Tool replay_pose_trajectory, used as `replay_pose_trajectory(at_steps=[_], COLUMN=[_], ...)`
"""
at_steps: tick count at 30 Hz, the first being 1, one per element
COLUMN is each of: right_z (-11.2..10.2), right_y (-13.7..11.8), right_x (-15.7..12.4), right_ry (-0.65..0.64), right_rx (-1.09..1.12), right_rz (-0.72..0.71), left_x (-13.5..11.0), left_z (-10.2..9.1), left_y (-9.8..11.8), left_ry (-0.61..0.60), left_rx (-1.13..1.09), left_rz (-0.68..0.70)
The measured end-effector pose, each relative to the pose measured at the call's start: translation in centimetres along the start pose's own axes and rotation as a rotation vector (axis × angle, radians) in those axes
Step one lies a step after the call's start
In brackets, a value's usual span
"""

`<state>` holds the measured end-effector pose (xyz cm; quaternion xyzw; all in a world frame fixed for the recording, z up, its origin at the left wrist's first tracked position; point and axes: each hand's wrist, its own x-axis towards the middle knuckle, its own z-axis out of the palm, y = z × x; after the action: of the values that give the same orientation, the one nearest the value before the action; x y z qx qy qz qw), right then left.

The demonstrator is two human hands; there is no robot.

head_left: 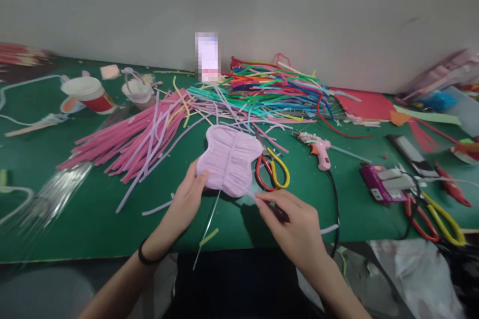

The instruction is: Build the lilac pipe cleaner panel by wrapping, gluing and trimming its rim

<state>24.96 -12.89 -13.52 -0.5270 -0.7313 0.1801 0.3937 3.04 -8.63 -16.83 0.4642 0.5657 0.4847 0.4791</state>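
Note:
My left hand (185, 204) grips the lower left edge of a lilac butterfly-shaped piece (229, 165) made of pipe cleaners, held just above the green table (93, 219). My right hand (290, 224) is closed in a pinch on a thin lilac pipe-cleaner end (250, 193) sticking out at the piece's lower right corner. A thin wire stem (207, 227) hangs down from the piece toward me. Red-and-yellow scissors (273, 172) lie right beside the piece, partly under it.
Piles of pink pipe cleaners (127, 144) and mixed coloured ones (269, 92) lie behind. A pink glue gun (318, 152) with black cord sits at right, more scissors (436, 219) and a purple box (377, 184) farther right. Paper cups (90, 93) stand at the back left.

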Motion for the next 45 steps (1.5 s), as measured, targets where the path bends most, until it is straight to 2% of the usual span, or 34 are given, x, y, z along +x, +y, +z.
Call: replay_pose_trajectory(at_steps=[3, 6, 10, 13, 23, 40, 45], right_z=[-0.5, -0.7, -0.8, -0.8, 0.5, 1.4, 1.5], right_y=[0.2, 0.2, 0.3, 0.2, -0.3, -0.7, -0.8], right_x=[0.2, 0.1, -0.3, -0.6, -0.8, -0.5, -0.6], right_ry=[-0.031, -0.095, -0.144, -0.175, -0.199, -0.168, -0.175], right_rx=[-0.068, -0.128, -0.223, -0.278, -0.352, -0.518, -0.537], right_rz=[-0.016, -0.023, -0.051, -0.085, -0.123, -0.170, -0.160], left_x=[-0.4, -1.0, -1.5, -1.5, -1.7, -1.6, -2.8], left_z=[-1.5, -2.5, -2.5, -1.9, -0.3, -0.4, -0.4], left_y=[-0.7, -1.0, -1.4, -2.0, -2.0, -2.3, -1.5], left_ry=[0.122, 0.177, 0.017, -0.057, 0.024, 0.003, 0.048], left_rx=[0.409, 0.622, 0.620, 0.600, 0.610, 0.802, 0.901], left_rz=[0.187, 0.425, 0.596, 0.625, 0.597, 0.701, 0.796])
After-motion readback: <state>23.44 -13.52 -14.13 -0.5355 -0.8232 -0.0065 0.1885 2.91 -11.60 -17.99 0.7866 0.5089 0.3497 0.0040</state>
